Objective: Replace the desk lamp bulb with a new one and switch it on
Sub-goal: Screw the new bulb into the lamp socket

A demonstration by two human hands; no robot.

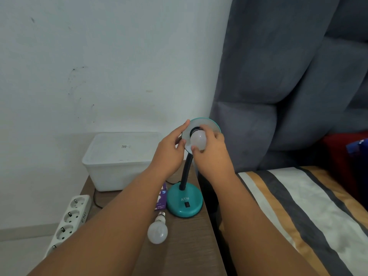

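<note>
Right hand (211, 150) grip holds bulb (197, 140) at shade (207, 126) — left hand (169, 154) steadies rim.

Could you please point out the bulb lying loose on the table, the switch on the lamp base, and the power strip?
loose bulb (157, 234): head view, on its white globe.
switch (187, 204): head view, on the black rocker in the teal base.
power strip (68, 220): head view, on its white body between sockets.
</note>
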